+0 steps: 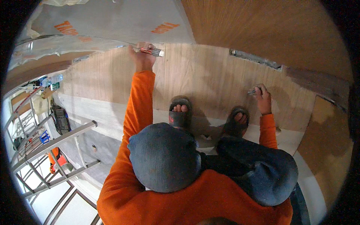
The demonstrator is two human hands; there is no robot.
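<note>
My left hand [143, 61] is stretched far forward, its fingers closed round a slim tool [156, 52] with a red body, a dark dotted grip and a pale end. Its working tip is hard to make out. That hand is at the line where the wood-grain boards [187, 67] meet a panel under clear plastic film [123, 22] with orange print. Off to the right, my right hand [264, 99] is closed on a small greyish object [253, 91], held low over the boards; its kind does not show clearly.
My sandalled feet [180, 110] rest between the hands. A narrow gap [255, 59] runs along the base of the brown wood panel [270, 22]. At left lie a metal ladder [56, 140], a black case [61, 119] and a plastic bottle [52, 80]. Another wood panel [326, 150] borders the right.
</note>
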